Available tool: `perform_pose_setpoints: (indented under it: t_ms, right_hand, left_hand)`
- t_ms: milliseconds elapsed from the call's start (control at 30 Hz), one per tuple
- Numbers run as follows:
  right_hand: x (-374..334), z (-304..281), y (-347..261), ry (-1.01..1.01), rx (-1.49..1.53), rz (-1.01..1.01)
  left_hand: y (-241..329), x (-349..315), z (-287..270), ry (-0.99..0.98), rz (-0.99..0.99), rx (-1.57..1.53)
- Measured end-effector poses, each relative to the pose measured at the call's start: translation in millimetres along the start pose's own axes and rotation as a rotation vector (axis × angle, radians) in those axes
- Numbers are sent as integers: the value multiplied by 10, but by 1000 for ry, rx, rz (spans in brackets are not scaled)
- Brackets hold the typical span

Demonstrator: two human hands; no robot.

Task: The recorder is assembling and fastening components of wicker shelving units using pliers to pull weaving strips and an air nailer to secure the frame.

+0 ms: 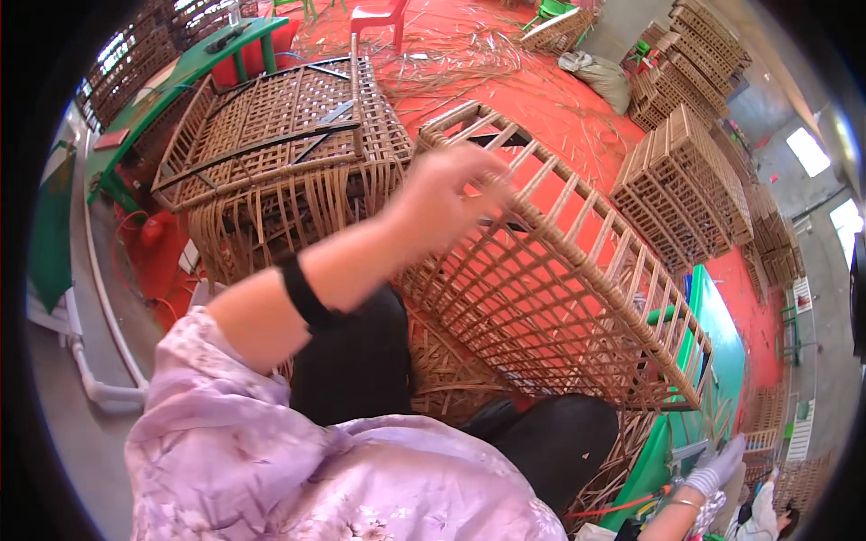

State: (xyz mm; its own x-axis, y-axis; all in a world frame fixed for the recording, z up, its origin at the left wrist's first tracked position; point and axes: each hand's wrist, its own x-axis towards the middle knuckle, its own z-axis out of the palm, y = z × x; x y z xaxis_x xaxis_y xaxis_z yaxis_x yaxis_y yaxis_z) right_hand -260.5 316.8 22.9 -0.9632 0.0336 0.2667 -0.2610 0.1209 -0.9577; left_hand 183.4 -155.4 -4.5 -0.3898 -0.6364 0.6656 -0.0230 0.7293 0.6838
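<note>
My left hand (465, 187), bare and somewhat blurred, is over the upper left part of a long woven basket frame (541, 288). Its fingers curl toward the thumb; whatever they may pinch is too small to make out. A black band circles that forearm. The basket frame leans across in front of my knees, its lattice side facing me and its slatted side beyond. Far out at the lower right, my right hand (717, 469) wears a pale glove, fingers stretched out, beside a green bench (648, 473). An orange hose (622, 507) runs close to it.
Another woven basket piece (280, 126) with dark metal bars lies at the left. Behind it stands a green table (185, 72). Stacked baskets (686, 185) rise at the right. Loose strips (469, 56) litter the red floor near a red stool (379, 16). Another person (762, 523) appears lower right.
</note>
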Motion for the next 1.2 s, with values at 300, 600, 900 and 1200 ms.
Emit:
perform_pose_setpoints:
  t_ms: [300,600,900,1200]
  right_hand:
    - [-1557,2112,-906,-617,-585,-1029]
    - [-1874,2657,-612,-671,-836,-1225]
    - [-1982,2623,-692,-675,-800,-1282]
    - [-2060,2660,-711,-718,-752,-1252]
  left_hand:
    - [-926,536,-1054,-142,-984,-28]
    - [-946,726,-966,-455,-1010,-182]
    - [-1055,919,-886,-493,-1072,-177]
    - [-997,965,-935,-493,-1014,-124]
